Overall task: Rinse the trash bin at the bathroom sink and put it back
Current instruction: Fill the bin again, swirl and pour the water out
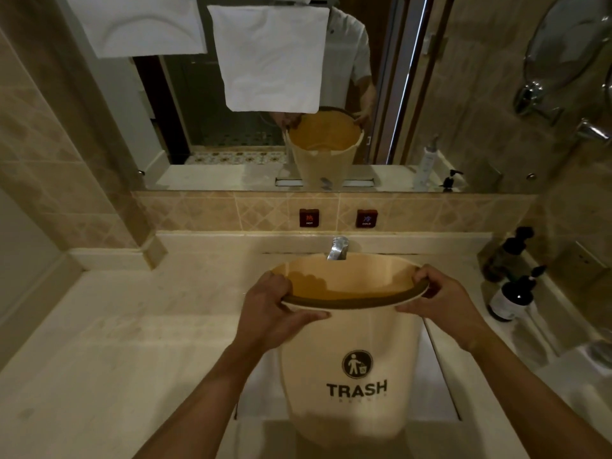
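A cream trash bin (pixel 351 369) with a black "TRASH" label and a dark rim band is held above the rectangular sink (pixel 437 389). Its open mouth tilts toward the chrome faucet (pixel 337 248), whose spout sits just over the far rim. My left hand (pixel 271 306) grips the rim on the left, thumb inside. My right hand (pixel 440 299) grips the rim on the right. The inside of the bin looks orange-tan; I see no running water.
A pale stone counter (pixel 116 342) surrounds the sink. Dark pump bottles (pixel 510 293) stand at the right edge. Red hot (pixel 309 217) and cold (pixel 366 218) buttons sit on the tiled backsplash. Above, a mirror (pixel 205 111) reflects the bin and a person, partly covered by white towels (pixel 271 58).
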The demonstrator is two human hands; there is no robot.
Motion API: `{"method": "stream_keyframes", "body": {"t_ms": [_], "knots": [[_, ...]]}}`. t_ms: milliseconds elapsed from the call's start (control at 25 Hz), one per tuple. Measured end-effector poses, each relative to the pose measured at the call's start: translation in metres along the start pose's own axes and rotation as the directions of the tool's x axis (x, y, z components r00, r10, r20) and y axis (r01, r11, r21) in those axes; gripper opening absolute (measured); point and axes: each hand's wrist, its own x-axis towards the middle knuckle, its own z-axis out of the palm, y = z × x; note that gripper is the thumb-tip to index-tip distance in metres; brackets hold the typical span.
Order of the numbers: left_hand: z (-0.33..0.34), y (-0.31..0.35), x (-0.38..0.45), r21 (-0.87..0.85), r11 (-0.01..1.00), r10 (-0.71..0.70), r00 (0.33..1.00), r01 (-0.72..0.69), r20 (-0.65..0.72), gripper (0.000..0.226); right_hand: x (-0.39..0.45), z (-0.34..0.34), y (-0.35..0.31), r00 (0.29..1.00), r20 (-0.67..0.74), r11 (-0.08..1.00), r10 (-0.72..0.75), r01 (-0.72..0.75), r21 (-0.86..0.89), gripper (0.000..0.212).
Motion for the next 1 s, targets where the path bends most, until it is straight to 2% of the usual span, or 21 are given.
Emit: {"method": "stream_keyframes", "body": {"t_ms": [120,280,440,640,720,840,1000], "knots": [[-0.002,-0.012,-0.015,0.025,1.0,0.018,1.0,-0.018,0.01,0.067,-0.006,0.011,0.002,0.998,0.062,1.0,0.012,-0.012,0.007,0.049],[-0.022,-0.008,0.011,0.014,1.0,-0.006,1.0,0.006,-0.006,0.05,-0.005,0.024,-0.002,0.999,0.032,0.994,0.004,-0.008,0.108,0.037],[0.002,0.004,0.0,0.03,0.997,-0.078,0.992,0.075,0.095,0.053,-0.005,0.002,0.012,0.999,0.014,0.998,0.042,-0.043,0.04,0.041],[-0.02,-0.015,-0.001,0.063,0.995,0.079,0.997,-0.079,0.005,0.055,-0.009,0.032,0.006,0.997,0.057,0.992,0.051,-0.057,0.109,0.035],[-0.017,-0.01,0.012,0.04,0.998,0.037,0.999,-0.037,0.002,0.052,-0.005,0.025,0.002,0.999,0.027,0.991,0.043,-0.046,0.128,0.033],[0.004,-0.003,0.002,0.003,0.999,-0.054,0.993,0.054,0.101,0.054,-0.003,0.006,0.01,0.999,0.015,0.998,0.04,-0.041,0.049,0.04],[-0.012,-0.019,-0.01,0.057,0.994,0.092,0.996,-0.093,0.02,0.062,-0.009,0.026,0.01,0.997,0.059,0.996,0.048,-0.052,0.067,0.044]]}}
